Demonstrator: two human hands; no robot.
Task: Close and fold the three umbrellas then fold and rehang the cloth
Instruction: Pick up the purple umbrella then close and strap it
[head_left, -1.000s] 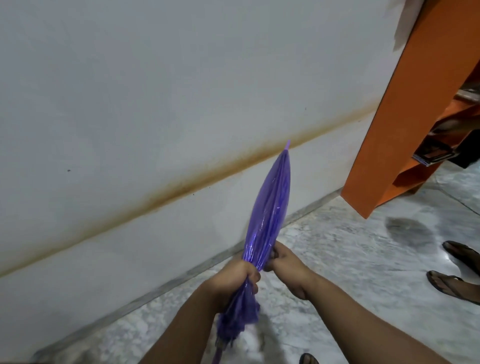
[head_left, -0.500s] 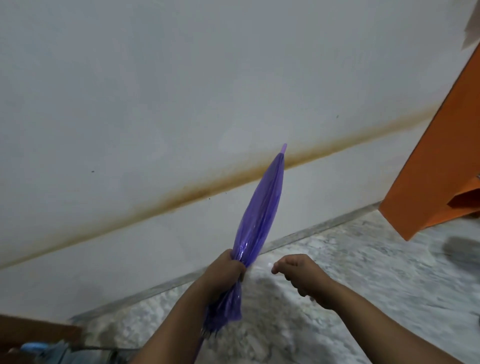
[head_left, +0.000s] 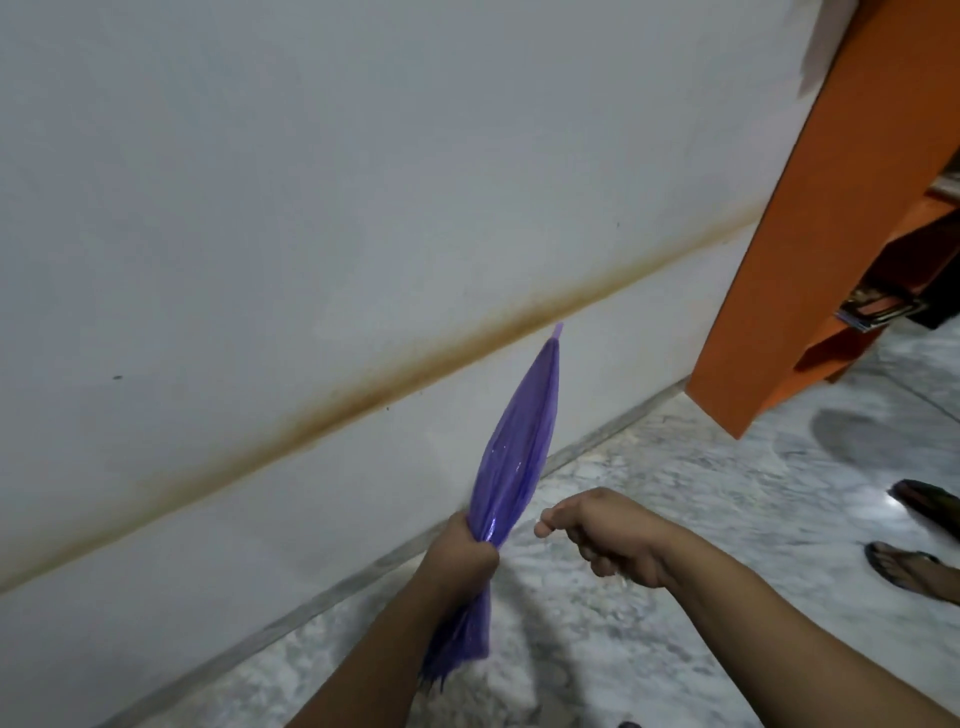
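Observation:
A closed purple umbrella (head_left: 519, 447) points up and away toward the white wall, its canopy gathered into a narrow spindle. My left hand (head_left: 462, 556) grips it around the lower part of the canopy, with the loose canopy ends hanging below my fist. My right hand (head_left: 608, 535) hovers just right of the umbrella, apart from it, fingers curled and holding nothing. The umbrella's handle is hidden behind my left forearm. No other umbrella and no cloth are in view.
A white wall (head_left: 311, 208) with a brown stain line fills the left and centre. An orange shelf unit (head_left: 810, 249) stands at the right with items on its shelves. Marble floor (head_left: 675, 493) lies below. Two sandalled feet (head_left: 914, 561) stand at the right edge.
One second ago both hands gripped the umbrella. My right hand has let go and drawn a little to the right. The view swung left, then back right.

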